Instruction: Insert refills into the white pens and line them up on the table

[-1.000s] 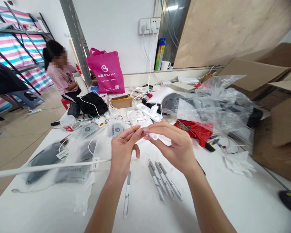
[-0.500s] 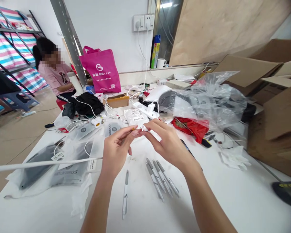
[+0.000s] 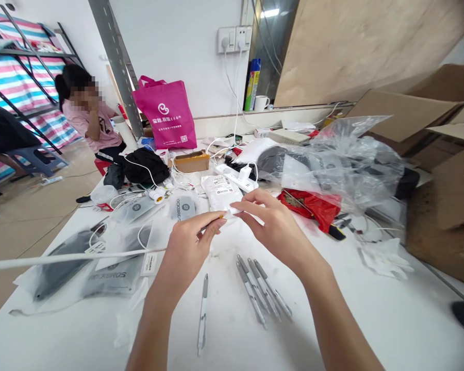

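Note:
My left hand point(image 3: 189, 247) is closed in a pinch on a slim piece with an orange tip point(image 3: 218, 216); the rest of it is hidden by my fingers. Between the fingertips of my right hand point(image 3: 274, 224) is a small white piece point(image 3: 230, 211), meeting the orange tip or very close to it. Both pieces are too small to name. Nearer to me, several grey-and-white pens point(image 3: 260, 291) lie side by side on the white table point(image 3: 232, 340). One single pen point(image 3: 202, 315) lies apart, to their left. A white cable point(image 3: 81, 258) runs from the left edge to my left wrist.
Behind my hands lie a white packet point(image 3: 221, 190) and a power strip point(image 3: 239, 178). Plastic-bagged items point(image 3: 112, 275) cover the left side. A red bag point(image 3: 320, 208), clear plastic point(image 3: 344, 154) and cardboard boxes point(image 3: 441, 196) stand right. A person point(image 3: 93, 123) sits at far left.
My hands stay together, with the small white piece and the orange tip slightly lower in view. The view has shifted a little. The seated person has raised a hand to the face.

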Demonstrator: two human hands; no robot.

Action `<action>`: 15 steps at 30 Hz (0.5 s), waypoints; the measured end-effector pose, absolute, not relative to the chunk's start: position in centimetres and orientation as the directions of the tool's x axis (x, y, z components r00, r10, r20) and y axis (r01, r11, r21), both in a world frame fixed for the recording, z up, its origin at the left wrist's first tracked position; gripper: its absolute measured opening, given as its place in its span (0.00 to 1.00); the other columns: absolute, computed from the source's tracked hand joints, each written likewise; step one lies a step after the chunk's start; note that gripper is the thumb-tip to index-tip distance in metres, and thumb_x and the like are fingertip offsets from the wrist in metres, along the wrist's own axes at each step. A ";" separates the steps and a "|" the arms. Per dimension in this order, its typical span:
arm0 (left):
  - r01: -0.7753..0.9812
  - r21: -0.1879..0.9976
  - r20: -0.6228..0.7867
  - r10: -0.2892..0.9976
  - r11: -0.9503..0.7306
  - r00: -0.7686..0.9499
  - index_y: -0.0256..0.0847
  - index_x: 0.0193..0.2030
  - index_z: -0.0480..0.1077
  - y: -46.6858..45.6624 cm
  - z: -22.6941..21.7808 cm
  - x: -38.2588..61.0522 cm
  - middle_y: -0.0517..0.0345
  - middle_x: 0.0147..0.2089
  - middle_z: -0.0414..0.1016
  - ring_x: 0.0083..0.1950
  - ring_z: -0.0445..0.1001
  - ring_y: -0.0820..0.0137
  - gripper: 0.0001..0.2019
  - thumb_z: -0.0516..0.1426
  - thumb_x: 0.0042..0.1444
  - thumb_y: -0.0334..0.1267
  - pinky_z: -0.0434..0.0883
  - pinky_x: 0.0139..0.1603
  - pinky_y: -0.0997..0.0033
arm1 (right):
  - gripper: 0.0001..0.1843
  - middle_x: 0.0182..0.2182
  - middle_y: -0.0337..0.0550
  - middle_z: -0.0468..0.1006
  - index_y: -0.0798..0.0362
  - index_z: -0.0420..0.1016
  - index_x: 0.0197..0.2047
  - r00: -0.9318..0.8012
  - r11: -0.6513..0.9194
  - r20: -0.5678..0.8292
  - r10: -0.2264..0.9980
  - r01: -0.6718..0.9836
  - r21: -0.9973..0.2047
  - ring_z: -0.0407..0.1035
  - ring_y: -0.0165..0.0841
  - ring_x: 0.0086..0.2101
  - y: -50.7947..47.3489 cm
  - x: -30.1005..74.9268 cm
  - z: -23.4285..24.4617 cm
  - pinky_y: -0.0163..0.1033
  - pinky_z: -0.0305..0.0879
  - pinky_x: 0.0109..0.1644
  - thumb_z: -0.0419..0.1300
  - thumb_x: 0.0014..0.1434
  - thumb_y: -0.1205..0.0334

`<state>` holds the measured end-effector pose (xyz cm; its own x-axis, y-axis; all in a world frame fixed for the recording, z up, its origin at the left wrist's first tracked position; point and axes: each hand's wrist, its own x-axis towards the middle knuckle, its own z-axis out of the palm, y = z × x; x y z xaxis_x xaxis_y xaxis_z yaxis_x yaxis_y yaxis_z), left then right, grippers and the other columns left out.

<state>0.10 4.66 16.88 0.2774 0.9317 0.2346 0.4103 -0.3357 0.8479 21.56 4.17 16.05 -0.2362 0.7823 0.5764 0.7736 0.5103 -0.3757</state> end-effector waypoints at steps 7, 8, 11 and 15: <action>0.576 0.705 0.228 0.901 -0.413 0.368 0.49 0.51 0.84 3.9 17.9 -0.3 0.60 0.42 0.85 0.38 0.77 0.67 0.10 0.59 0.73 0.40 0.69 0.39 0.67 | 0.17 0.45 0.49 0.75 0.47 0.84 0.53 -0.323 0.575 0.584 0.745 0.754 -0.316 0.73 0.39 0.45 3.3 21.2 16.5 0.46 0.71 0.48 0.58 0.72 0.74; 0.588 0.691 0.223 0.897 -0.421 0.381 0.49 0.51 0.83 3.7 18.1 -0.4 0.60 0.42 0.84 0.37 0.76 0.68 0.10 0.58 0.74 0.40 0.68 0.38 0.67 | 0.17 0.44 0.48 0.75 0.47 0.84 0.54 -0.336 0.595 0.585 0.738 0.733 -0.330 0.73 0.38 0.43 3.2 21.1 16.5 0.45 0.71 0.47 0.58 0.72 0.74; 0.585 0.677 0.219 0.881 -0.447 0.420 0.49 0.55 0.81 3.3 18.4 -0.4 0.59 0.45 0.83 0.40 0.76 0.67 0.12 0.56 0.76 0.44 0.68 0.39 0.67 | 0.16 0.43 0.46 0.74 0.47 0.84 0.53 -0.356 0.618 0.558 0.749 0.679 -0.397 0.72 0.34 0.39 2.8 20.7 17.0 0.41 0.71 0.43 0.59 0.72 0.73; 0.530 0.682 0.259 0.843 -0.505 0.471 0.46 0.51 0.80 2.9 18.6 -0.3 0.56 0.48 0.84 0.45 0.78 0.65 0.13 0.54 0.77 0.46 0.69 0.43 0.67 | 0.10 0.47 0.45 0.79 0.47 0.80 0.52 -0.336 0.615 0.551 0.764 0.637 -0.465 0.76 0.36 0.45 2.3 20.6 18.0 0.42 0.75 0.48 0.63 0.71 0.67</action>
